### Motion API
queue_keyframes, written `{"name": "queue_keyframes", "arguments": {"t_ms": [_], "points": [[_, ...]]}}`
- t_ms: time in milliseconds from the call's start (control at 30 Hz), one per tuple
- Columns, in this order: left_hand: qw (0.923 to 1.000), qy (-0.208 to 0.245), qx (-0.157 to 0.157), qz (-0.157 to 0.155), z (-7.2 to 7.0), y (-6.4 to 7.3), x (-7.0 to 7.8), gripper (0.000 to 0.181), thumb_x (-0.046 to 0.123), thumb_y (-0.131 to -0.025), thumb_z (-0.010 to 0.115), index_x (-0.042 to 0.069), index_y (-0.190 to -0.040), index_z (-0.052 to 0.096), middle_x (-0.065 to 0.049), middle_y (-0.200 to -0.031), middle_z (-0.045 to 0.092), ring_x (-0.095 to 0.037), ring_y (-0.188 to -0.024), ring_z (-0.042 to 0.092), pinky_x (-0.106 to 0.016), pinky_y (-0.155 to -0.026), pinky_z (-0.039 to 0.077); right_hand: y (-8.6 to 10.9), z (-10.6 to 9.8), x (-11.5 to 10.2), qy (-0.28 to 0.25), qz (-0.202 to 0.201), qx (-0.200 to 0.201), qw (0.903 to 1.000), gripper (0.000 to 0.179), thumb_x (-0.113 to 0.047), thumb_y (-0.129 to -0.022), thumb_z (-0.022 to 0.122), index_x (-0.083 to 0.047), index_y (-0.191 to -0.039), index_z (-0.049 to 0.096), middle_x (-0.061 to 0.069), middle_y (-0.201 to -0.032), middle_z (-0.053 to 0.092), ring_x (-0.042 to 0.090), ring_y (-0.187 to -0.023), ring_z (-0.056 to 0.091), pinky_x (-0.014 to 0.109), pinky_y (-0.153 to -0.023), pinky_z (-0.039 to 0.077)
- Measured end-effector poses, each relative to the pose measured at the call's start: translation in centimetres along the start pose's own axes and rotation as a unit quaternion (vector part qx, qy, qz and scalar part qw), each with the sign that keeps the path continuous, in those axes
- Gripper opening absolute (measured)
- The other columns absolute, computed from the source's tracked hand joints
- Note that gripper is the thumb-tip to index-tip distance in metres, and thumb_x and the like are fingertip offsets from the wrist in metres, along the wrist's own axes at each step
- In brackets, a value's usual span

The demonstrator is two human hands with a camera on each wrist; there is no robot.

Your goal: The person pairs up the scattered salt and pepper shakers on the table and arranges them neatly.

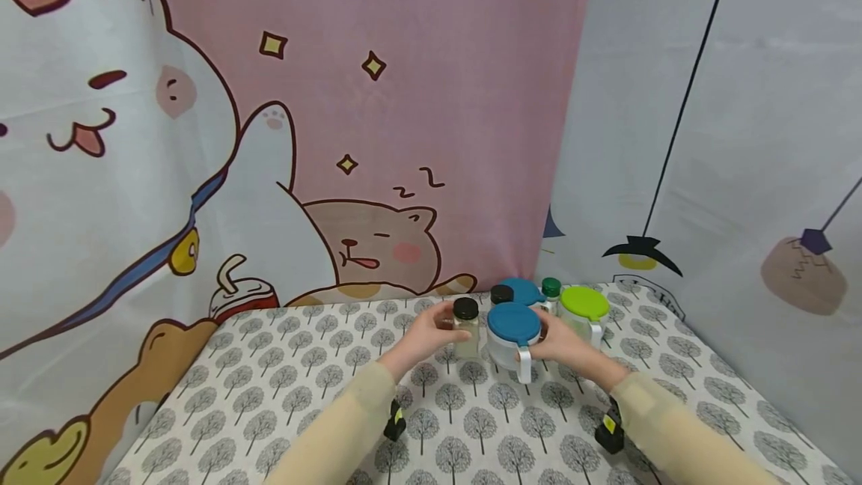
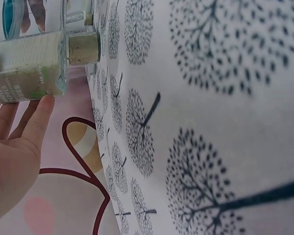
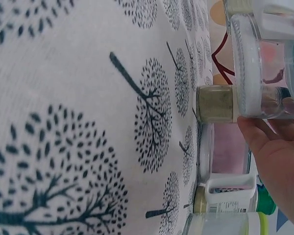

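Note:
My left hand (image 1: 426,337) holds a square glass seasoning jar (image 1: 466,341) with a black cap, thumb on one side and fingers on the other. A printed label shows on this jar (image 2: 24,73) in the left wrist view, and its base is off the cloth. My right hand (image 1: 564,341) grips a clear round pot (image 1: 501,350) with a blue lid and a white handle. In the right wrist view the pot's base (image 3: 250,63) is raised above the cloth. The two held containers are side by side, the jar on the left.
Behind the pot stand another black-capped jar (image 1: 501,294), a second blue-lidded pot (image 1: 525,290) and a green-capped bottle (image 1: 551,289). A lime-lidded pot (image 1: 584,304) stands to their right. The table has a tree-print cloth (image 1: 323,410); a cartoon curtain (image 1: 444,96) hangs along its back.

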State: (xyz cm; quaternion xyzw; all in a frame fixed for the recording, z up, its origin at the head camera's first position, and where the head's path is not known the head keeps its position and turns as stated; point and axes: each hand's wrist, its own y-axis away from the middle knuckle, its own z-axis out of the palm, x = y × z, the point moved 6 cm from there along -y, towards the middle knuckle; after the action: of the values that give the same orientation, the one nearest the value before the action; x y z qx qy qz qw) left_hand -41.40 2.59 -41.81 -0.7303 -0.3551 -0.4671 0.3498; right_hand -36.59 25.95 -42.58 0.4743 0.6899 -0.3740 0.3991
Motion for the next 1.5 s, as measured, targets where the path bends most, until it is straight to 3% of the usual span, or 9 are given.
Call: {"name": "queue_keyframes", "arguments": {"t_ms": [167, 400, 700, 1033, 1300, 1500], "points": [[1.0000, -0.008, 0.002, 0.001, -0.6, 0.2, 0.0, 0.044, 0.018, -0.083, 0.079, 0.017, -0.124, 0.062, 0.001, -0.114, 0.065, -0.020, -0.104, 0.060, -0.039, -0.089, 0.050, -0.4, 0.3, -0.1, 0.019, 0.011, 0.015, 0.9997, 0.093, -0.020, -0.076, 0.084, -0.005, -0.150, 0.030, 0.025, -0.142, 0.042, 0.041, -0.122, 0.049, 0.046, -0.087, 0.051], [0.9998, -0.019, 0.004, -0.008, -1.4, 0.7, 0.1, 0.049, 0.024, -0.083, 0.079, 0.017, -0.128, 0.060, 0.001, -0.117, 0.063, -0.021, -0.108, 0.059, -0.043, -0.092, 0.048, -0.8, 0.7, -0.8, 0.061, 0.019, 0.040, 0.9972, 0.098, -0.025, -0.073, 0.086, -0.001, -0.150, 0.030, 0.025, -0.138, 0.047, 0.035, -0.114, 0.056, 0.040, -0.082, 0.053], [0.9998, -0.016, 0.008, -0.003, -2.2, 1.1, 0.1, 0.045, 0.023, -0.084, 0.078, 0.019, -0.125, 0.061, 0.001, -0.117, 0.064, -0.020, -0.108, 0.060, -0.041, -0.089, 0.050, -0.8, 1.3, -1.0, 0.042, 0.001, 0.030, 0.9987, 0.098, -0.021, -0.073, 0.086, 0.001, -0.150, 0.028, 0.028, -0.139, 0.045, 0.042, -0.120, 0.051, 0.044, -0.085, 0.052], [0.9996, -0.024, 0.011, -0.004, -3.0, 1.4, -0.1, 0.044, 0.024, -0.084, 0.078, 0.018, -0.124, 0.062, 0.001, -0.115, 0.064, -0.020, -0.107, 0.061, -0.040, -0.088, 0.050, -1.6, 2.4, -1.7, 0.012, -0.016, 0.010, 0.9998, 0.096, -0.018, -0.074, 0.085, 0.000, -0.150, 0.029, 0.027, -0.138, 0.047, 0.042, -0.121, 0.050, 0.047, -0.088, 0.051], [0.9995, -0.023, 0.023, 0.000, -3.8, 1.9, -0.1, 0.044, 0.019, -0.084, 0.078, 0.015, -0.125, 0.062, -0.002, -0.115, 0.064, -0.022, -0.107, 0.061, -0.038, -0.086, 0.051, -2.4, 3.1, -2.1, 0.054, -0.002, 0.036, 0.9979, 0.099, -0.026, -0.070, 0.088, -0.004, -0.149, 0.033, 0.022, -0.133, 0.054, 0.034, -0.114, 0.057, 0.044, -0.084, 0.052], [0.9997, -0.015, 0.020, 0.003, -4.4, 2.2, -0.3, 0.049, 0.019, -0.084, 0.078, 0.014, -0.128, 0.060, -0.003, -0.118, 0.064, -0.023, -0.108, 0.060, -0.038, -0.087, 0.051, -2.7, 3.7, -2.6, 0.013, -0.009, 0.019, 0.9997, 0.097, -0.023, -0.073, 0.087, -0.005, -0.150, 0.031, 0.023, -0.139, 0.047, 0.040, -0.122, 0.050, 0.047, -0.087, 0.051]]}}
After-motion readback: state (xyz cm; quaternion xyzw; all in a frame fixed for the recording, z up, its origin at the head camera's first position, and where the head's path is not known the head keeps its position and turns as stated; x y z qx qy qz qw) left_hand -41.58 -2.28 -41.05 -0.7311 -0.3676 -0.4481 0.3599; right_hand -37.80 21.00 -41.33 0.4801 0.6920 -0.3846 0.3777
